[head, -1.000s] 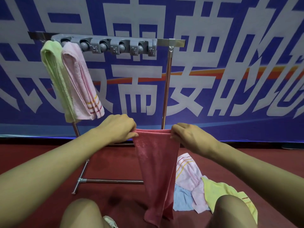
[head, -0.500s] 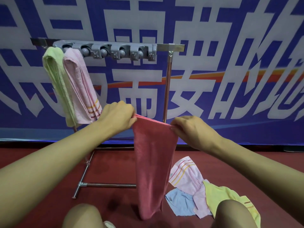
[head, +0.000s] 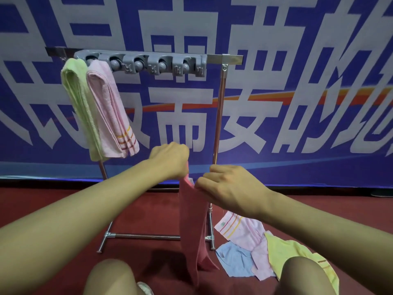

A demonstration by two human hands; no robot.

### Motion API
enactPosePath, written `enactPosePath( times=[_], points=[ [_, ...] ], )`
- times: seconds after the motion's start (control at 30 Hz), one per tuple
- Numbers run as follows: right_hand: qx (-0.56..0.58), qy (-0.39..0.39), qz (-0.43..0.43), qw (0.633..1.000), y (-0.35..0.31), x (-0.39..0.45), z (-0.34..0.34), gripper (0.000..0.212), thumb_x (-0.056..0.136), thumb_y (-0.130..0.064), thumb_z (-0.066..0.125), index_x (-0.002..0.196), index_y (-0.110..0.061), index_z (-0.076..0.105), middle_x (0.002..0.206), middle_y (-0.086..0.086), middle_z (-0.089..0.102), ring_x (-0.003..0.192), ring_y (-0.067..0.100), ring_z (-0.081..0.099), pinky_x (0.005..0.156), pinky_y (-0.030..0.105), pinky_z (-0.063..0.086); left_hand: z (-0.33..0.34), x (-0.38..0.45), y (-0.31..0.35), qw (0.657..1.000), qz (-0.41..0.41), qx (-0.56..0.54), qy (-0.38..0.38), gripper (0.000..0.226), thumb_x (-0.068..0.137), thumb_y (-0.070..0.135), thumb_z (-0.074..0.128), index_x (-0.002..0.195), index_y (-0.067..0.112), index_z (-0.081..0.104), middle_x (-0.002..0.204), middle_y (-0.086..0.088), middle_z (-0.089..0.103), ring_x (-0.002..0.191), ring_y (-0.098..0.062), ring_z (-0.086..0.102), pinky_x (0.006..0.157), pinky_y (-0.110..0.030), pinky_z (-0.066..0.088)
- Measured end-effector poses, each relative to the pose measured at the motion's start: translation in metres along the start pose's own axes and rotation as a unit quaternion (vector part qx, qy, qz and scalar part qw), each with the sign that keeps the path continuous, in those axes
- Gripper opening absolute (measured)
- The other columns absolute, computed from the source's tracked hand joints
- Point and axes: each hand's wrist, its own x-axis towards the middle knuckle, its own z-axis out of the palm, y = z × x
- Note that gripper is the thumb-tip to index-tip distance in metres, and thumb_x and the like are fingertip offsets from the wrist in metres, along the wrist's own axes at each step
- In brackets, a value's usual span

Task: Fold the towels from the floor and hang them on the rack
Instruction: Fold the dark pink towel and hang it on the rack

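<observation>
A red towel [head: 192, 222] hangs in a narrow folded strip in front of me, its lower end reaching the floor. My left hand [head: 170, 159] grips its top edge from above. My right hand [head: 225, 186] pinches the same top edge just to the right and lower. The metal rack [head: 220, 107] stands behind, its grey clip bar [head: 146, 63] on top. A folded green towel [head: 79, 103] and a folded pink towel [head: 110, 107] hang from the bar's left end. On the floor at right lie a pink striped towel [head: 242, 231], a blue towel [head: 234, 262] and a yellow towel [head: 287, 252].
A blue banner [head: 297, 103] with large white characters covers the wall right behind the rack. The floor is dark red carpet [head: 138, 209]. My two knees [head: 108, 277] show at the bottom edge. The rack's foot bars [head: 146, 237] run across the floor in front of me.
My hands have come close together, so the red towel's top edge is gathered and the towel hangs narrower. My left hand has risen above the right.
</observation>
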Motion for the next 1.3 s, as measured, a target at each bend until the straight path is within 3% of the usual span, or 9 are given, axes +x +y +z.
enactPosePath(
  times=[0.13, 0.23, 0.33, 0.5, 0.67, 0.83, 0.97, 1.13, 1.3],
  points=[
    [0.030, -0.015, 0.024, 0.999, 0.006, -0.009, 0.002, 0.018, 0.106, -0.032, 0.048, 0.103, -0.021, 0.062, 0.084, -0.004, 0.060, 0.074, 0.024, 0.054, 0.055, 0.039, 0.046, 0.017, -0.004, -0.014, 0.994, 0.095, -0.051, -0.019, 0.034, 0.092, 0.025, 0.061, 0.125, 0.031, 0.054, 0.113, -0.001, 0.068, 0.100, -0.032, 0.065, 0.075, -0.041, 0.053],
    [0.057, -0.028, 0.058, 0.996, 0.011, -0.011, 0.004, 0.024, 0.105, -0.040, 0.042, 0.108, -0.025, 0.060, 0.092, -0.006, 0.061, 0.079, 0.022, 0.056, 0.056, 0.039, 0.049, 0.021, -0.012, -0.020, 0.976, 0.192, -0.095, -0.048, 0.039, 0.096, 0.037, 0.063, 0.131, 0.045, 0.048, 0.124, 0.011, 0.067, 0.110, -0.020, 0.064, 0.086, -0.047, 0.057],
    [0.114, -0.036, 0.094, 0.988, 0.012, -0.010, 0.007, 0.028, 0.103, -0.044, 0.042, 0.111, -0.022, 0.056, 0.094, -0.004, 0.064, 0.082, 0.023, 0.058, 0.062, 0.043, 0.052, 0.022, -0.017, -0.019, 0.957, 0.257, -0.132, -0.042, 0.033, 0.098, 0.035, 0.062, 0.127, 0.046, 0.050, 0.117, 0.017, 0.067, 0.101, -0.012, 0.064, 0.080, -0.045, 0.057],
    [0.235, -0.028, 0.211, 0.949, 0.013, -0.008, 0.010, 0.035, 0.096, -0.037, 0.066, 0.109, -0.022, 0.037, 0.093, -0.004, 0.071, 0.079, 0.025, 0.060, 0.065, 0.038, 0.045, 0.019, -0.016, -0.018, 0.945, 0.279, -0.161, -0.054, 0.038, 0.094, 0.023, 0.066, 0.126, 0.041, 0.055, 0.099, 0.020, 0.061, 0.078, -0.004, 0.057, 0.072, -0.038, 0.054],
    [0.205, -0.042, 0.204, 0.956, 0.014, -0.004, 0.016, 0.050, 0.100, -0.028, 0.061, 0.142, -0.021, 0.037, 0.096, 0.001, 0.066, 0.084, 0.023, 0.058, 0.070, 0.033, 0.042, 0.011, -0.015, -0.016, 0.953, 0.283, -0.082, -0.070, 0.047, 0.096, 0.025, 0.064, 0.139, 0.038, 0.051, 0.123, 0.011, 0.064, 0.107, -0.016, 0.061, 0.089, -0.044, 0.055],
    [0.160, -0.050, 0.177, 0.970, 0.022, -0.003, 0.013, 0.022, 0.100, -0.029, 0.060, 0.119, -0.018, 0.061, 0.101, 0.003, 0.068, 0.095, 0.024, 0.061, 0.077, 0.038, 0.050, 0.011, -0.013, -0.015, 0.950, 0.298, -0.075, -0.048, 0.052, 0.097, 0.027, 0.063, 0.144, 0.040, 0.047, 0.137, 0.012, 0.061, 0.125, -0.016, 0.058, 0.099, -0.044, 0.052],
    [0.192, -0.063, 0.190, 0.961, 0.026, 0.002, 0.007, 0.025, 0.098, -0.032, 0.064, 0.120, -0.019, 0.065, 0.105, 0.002, 0.071, 0.096, 0.021, 0.065, 0.081, 0.037, 0.052, 0.011, -0.011, -0.016, 0.944, 0.308, -0.106, -0.042, 0.041, 0.098, 0.031, 0.063, 0.137, 0.039, 0.054, 0.123, 0.019, 0.064, 0.113, -0.008, 0.061, 0.094, -0.040, 0.054],
    [0.193, -0.052, 0.192, 0.961, 0.034, 0.005, 0.003, 0.029, 0.097, -0.039, 0.065, 0.118, -0.018, 0.068, 0.101, 0.000, 0.074, 0.090, 0.018, 0.067, 0.076, 0.029, 0.052, 0.015, -0.011, -0.020, 0.942, 0.293, -0.161, 0.017, 0.028, 0.097, 0.033, 0.066, 0.125, 0.039, 0.065, 0.087, 0.032, 0.056, 0.082, 0.019, 0.051, 0.068, -0.012, 0.036],
    [0.168, -0.052, 0.175, 0.969, 0.035, 0.009, -0.002, 0.026, 0.098, -0.039, 0.064, 0.108, -0.016, 0.067, 0.093, 0.000, 0.072, 0.084, 0.020, 0.065, 0.072, 0.031, 0.050, 0.012, -0.014, -0.032, 0.941, 0.242, -0.236, 0.002, 0.024, 0.095, 0.050, 0.066, 0.110, 0.036, 0.055, 0.097, 0.025, 0.069, 0.064, 0.003, 0.053, 0.059, -0.017, 0.035]
  ],
)
